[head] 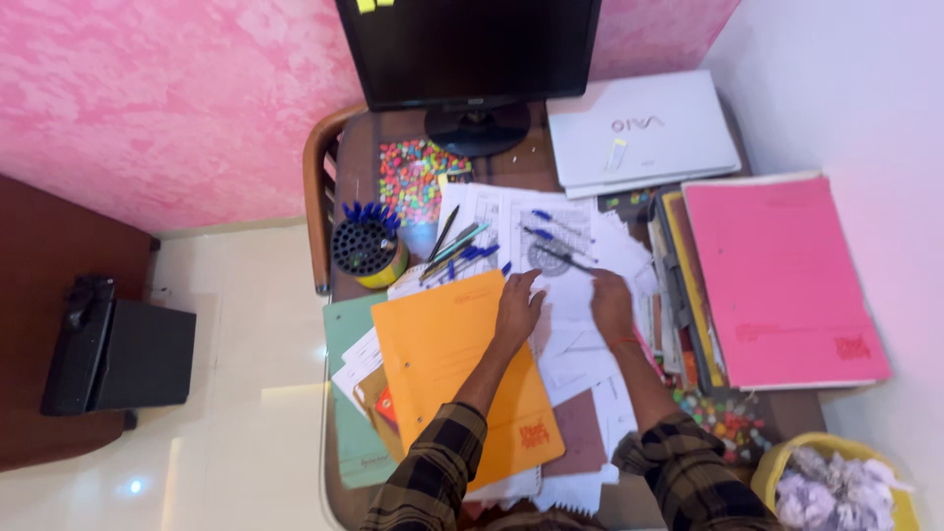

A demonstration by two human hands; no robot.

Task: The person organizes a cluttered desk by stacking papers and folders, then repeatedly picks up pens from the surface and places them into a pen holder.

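My left hand point(515, 313) lies flat, fingers apart, on the edge of an orange folder point(447, 364) and the white papers point(570, 334) beside it. My right hand point(610, 303) rests on the same paper pile, its fingers closed on the end of a dark pen point(568, 260) that points up and left. Several blue pens point(472, 254) and a round protractor point(547, 260) lie loose on printed sheets just beyond both hands. Both sleeves are dark plaid.
A black mesh pen holder point(366, 248) stands at the desk's left edge. Behind are a dark monitor point(472, 49), a white laptop point(639, 128) and a pink folder stack point(782, 280). A yellow bin of crumpled paper point(836, 487) sits lower right. A black box point(118, 354) stands on the floor.
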